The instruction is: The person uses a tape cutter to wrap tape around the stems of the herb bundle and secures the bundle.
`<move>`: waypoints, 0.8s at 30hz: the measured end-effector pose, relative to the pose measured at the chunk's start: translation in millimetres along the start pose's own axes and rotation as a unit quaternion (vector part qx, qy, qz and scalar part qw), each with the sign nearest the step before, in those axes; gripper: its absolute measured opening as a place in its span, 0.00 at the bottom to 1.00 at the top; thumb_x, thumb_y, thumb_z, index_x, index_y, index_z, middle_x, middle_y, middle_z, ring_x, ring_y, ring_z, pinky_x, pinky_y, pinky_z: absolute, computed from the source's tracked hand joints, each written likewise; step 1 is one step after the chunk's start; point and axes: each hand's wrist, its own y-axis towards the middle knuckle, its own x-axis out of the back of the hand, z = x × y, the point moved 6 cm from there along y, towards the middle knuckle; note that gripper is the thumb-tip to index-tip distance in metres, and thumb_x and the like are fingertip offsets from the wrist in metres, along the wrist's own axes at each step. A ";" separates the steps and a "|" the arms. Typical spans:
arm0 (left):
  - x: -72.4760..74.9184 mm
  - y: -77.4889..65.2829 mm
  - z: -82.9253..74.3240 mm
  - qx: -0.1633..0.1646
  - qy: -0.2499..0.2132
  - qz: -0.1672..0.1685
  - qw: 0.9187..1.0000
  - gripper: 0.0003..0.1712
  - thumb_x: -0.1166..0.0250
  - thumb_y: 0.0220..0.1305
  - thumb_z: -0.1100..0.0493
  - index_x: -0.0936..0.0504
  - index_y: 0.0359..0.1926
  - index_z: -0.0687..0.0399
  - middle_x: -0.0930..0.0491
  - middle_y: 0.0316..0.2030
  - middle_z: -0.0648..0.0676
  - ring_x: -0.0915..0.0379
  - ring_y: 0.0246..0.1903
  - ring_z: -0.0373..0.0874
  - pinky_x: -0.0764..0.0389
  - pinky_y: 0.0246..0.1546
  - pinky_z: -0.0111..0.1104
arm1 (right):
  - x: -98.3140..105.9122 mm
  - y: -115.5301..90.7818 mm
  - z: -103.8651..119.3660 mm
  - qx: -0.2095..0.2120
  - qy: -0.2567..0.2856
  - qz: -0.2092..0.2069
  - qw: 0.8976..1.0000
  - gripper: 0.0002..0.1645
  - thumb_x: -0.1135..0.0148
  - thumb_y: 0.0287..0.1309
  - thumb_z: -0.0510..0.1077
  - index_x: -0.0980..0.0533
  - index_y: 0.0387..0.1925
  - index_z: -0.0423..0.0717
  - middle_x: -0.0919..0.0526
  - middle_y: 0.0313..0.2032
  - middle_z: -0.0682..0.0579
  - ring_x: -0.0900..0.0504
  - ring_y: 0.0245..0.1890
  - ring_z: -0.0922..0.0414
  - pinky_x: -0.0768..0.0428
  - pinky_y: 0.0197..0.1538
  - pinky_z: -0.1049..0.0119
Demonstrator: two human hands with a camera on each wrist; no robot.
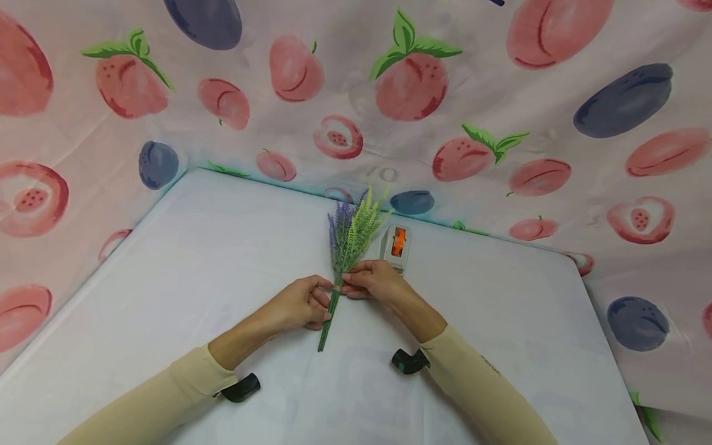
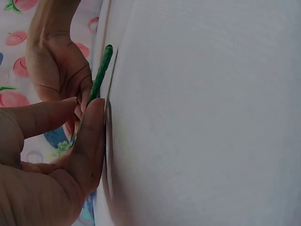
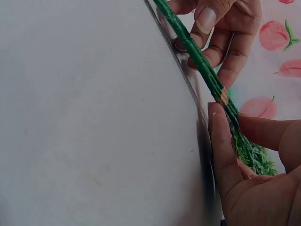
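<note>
A bunch of artificial lavender (image 1: 356, 232), purple and yellow-green on green stems (image 3: 195, 54), lies slantwise near the middle of the white table. My right hand (image 1: 378, 281) pinches it between thumb and fingers just below the flower heads. Lower down, my left hand (image 1: 300, 303) has its fingers curled at the stems from the other side. A small tan band (image 3: 223, 97) shows on the stems between the two hands. In the left wrist view, the stem end (image 2: 104, 66) sticks out past the left fingertips, which hide part of the stems.
Just beyond my right hand stands a light grey tape dispenser (image 1: 396, 244) with an orange centre. The white table (image 1: 222, 247) meets a fruit-printed cloth (image 1: 356, 80) at its back and sides. Black wrist mounts (image 1: 241, 388) hang by both sleeves.
</note>
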 end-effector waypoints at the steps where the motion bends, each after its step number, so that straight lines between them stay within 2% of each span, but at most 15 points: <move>1: -0.1 -0.3 -0.2 0.000 0.001 0.001 1.000 0.31 0.35 0.63 0.74 0.32 0.67 0.69 0.24 0.43 0.63 0.20 0.35 0.48 0.14 0.37 0.40 | 0.9 -0.4 -0.5 -0.002 0.001 -0.001 1.000 0.21 0.38 0.69 0.36 0.27 0.59 0.28 0.12 0.42 0.39 0.10 0.36 0.56 0.14 0.44 0.65; 7: -1.1 -1.8 -1.3 0.002 0.005 0.012 1.000 0.32 0.34 0.64 0.71 0.33 0.68 0.69 0.24 0.46 0.63 0.20 0.37 0.49 0.14 0.37 0.39 | 5.1 -7.5 0.6 -0.008 0.000 -0.002 1.000 0.34 0.40 0.70 0.35 0.39 0.71 0.28 0.14 0.49 0.35 0.10 0.40 0.52 0.15 0.47 0.64; 12: -1.5 -5.2 -2.5 0.005 0.014 0.023 1.000 0.32 0.34 0.65 0.68 0.33 0.69 0.67 0.24 0.48 0.63 0.19 0.38 0.49 0.15 0.39 0.39 | 7.6 -12.4 0.2 0.001 -0.027 0.007 1.000 0.34 0.43 0.71 0.34 0.42 0.73 0.30 0.14 0.50 0.35 0.10 0.43 0.52 0.15 0.47 0.64; 18: 6.1 -10.3 -4.6 -0.004 0.044 0.023 0.999 0.29 0.35 0.69 0.62 0.30 0.68 0.61 0.23 0.49 0.59 0.20 0.44 0.50 0.15 0.41 0.41 | 11.0 -24.8 0.6 0.033 -0.096 0.023 0.995 0.31 0.42 0.72 0.38 0.36 0.71 0.31 0.12 0.46 0.38 0.11 0.44 0.51 0.15 0.50 0.61; 21: 13.1 -14.0 -7.5 -0.019 0.076 0.022 0.997 0.27 0.37 0.72 0.58 0.29 0.69 0.57 0.22 0.52 0.58 0.20 0.47 0.50 0.15 0.42 0.42 | 14.6 -36.4 3.4 0.051 -0.131 0.034 0.989 0.29 0.40 0.72 0.43 0.31 0.67 0.32 0.12 0.46 0.40 0.11 0.46 0.51 0.16 0.53 0.60; 24: 22.3 -18.1 -13.8 -0.047 0.124 0.015 0.991 0.27 0.39 0.74 0.55 0.29 0.70 0.55 0.23 0.57 0.58 0.20 0.50 0.50 0.16 0.42 0.40 | 20.4 -51.2 6.7 0.067 -0.163 0.046 0.983 0.28 0.38 0.71 0.47 0.28 0.65 0.35 0.14 0.50 0.43 0.12 0.49 0.51 0.17 0.56 0.57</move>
